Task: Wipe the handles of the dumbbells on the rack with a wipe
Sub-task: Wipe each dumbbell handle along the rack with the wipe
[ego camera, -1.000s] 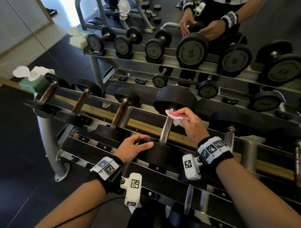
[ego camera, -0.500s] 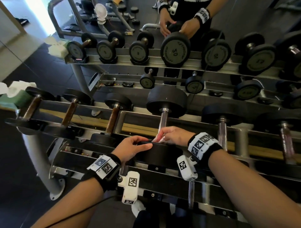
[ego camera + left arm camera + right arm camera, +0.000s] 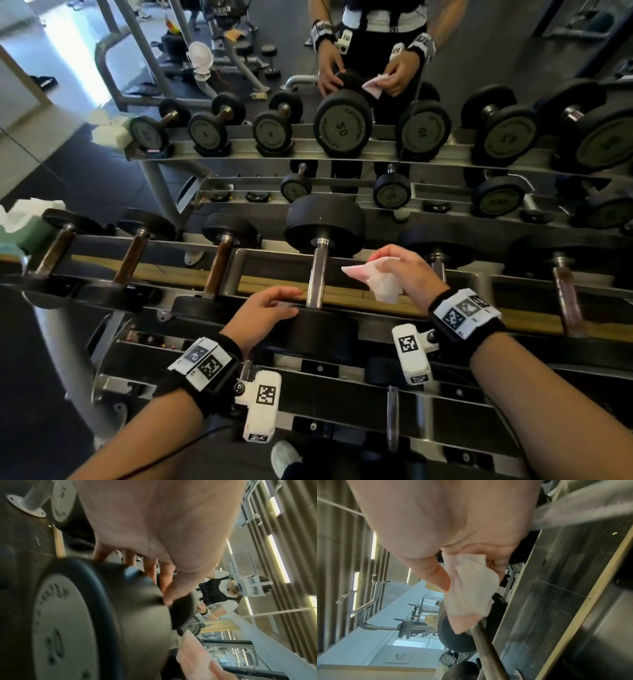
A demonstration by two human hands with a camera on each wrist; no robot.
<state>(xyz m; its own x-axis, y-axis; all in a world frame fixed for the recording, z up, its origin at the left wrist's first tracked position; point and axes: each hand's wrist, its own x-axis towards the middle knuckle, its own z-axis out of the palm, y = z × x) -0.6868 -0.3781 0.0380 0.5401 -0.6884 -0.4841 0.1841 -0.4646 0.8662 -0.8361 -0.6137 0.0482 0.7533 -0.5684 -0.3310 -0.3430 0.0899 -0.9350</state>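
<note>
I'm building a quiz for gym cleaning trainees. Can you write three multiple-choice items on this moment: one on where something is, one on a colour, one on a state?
1. Where does the left hand rest?
A. On the near black weight head of the large dumbbell
B. On the green tissue box
C. On that dumbbell's steel handle

2. What colour is the wipe?
A. Blue
B. White with a pinkish tint
C. Black

3. How does the wipe stand to the large dumbbell's steel handle?
A. Wrapped round it
B. Lying loose on the rack
C. Held off it in the right hand, to its right

Answers:
1. A, the fingers lie across the head's top edge.
2. B, seen in the head and right wrist views.
3. C, a gap shows between wipe and handle.
</note>
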